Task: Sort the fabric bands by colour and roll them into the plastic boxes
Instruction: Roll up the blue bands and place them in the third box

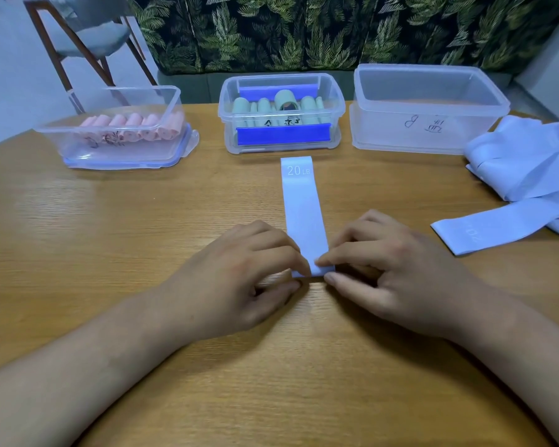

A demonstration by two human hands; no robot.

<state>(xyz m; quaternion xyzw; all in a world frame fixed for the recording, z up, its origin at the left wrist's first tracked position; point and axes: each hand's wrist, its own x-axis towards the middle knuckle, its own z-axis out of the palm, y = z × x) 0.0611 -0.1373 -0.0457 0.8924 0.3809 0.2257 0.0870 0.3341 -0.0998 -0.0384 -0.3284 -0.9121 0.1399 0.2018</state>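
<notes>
Blue band (pixel 302 214) flat on table (pixel 142 221) just before middle box (pixel 226 130). Left hand (pixel 239 279) and right hand (pixel 391 269) pinch its near end, fingers (pixel 336 257) curled. Start tight, edges square, roll toward middle box.

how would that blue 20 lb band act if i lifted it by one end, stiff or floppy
Probably floppy: the blue band lies flat on the table and its near end folds over where the left hand and right hand pinch it. Likely light and limp, since the pile of blue bands slumps in soft creases.
</notes>
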